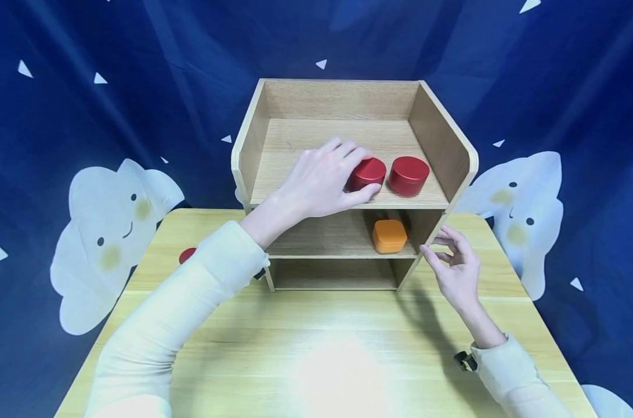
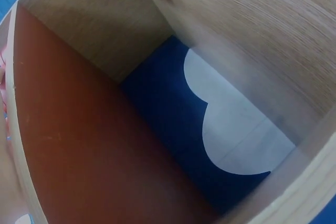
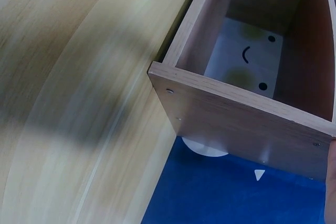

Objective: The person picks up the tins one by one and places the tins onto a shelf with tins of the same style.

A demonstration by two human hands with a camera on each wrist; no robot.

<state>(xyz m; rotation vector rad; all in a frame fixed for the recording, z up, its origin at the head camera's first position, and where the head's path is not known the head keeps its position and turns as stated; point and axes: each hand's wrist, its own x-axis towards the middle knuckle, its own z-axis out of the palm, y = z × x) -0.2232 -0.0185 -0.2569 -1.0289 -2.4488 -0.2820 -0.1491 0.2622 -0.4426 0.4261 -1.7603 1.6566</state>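
Observation:
A wooden shelf (image 1: 337, 200) with an open top tray and two lower compartments stands on the table. On its top level sit two round red tins. My left hand (image 1: 326, 180) reaches over from the left and grips the left red tin (image 1: 368, 172), thumb at its front and fingers on its far side. Just to its right is the other red tin (image 1: 409, 176). In the middle compartment stands an orange rounded box (image 1: 389, 235). My right hand (image 1: 457, 270) is at the shelf's right side panel (image 3: 231, 119), thumb near the front edge and fingers loosely bent against its outer side.
A red round object (image 1: 187, 255) lies on the table (image 1: 264, 348) left of the shelf, partly hidden by the left sleeve. Behind everything hangs a dark blue curtain (image 1: 191, 75) with white clouds and triangles.

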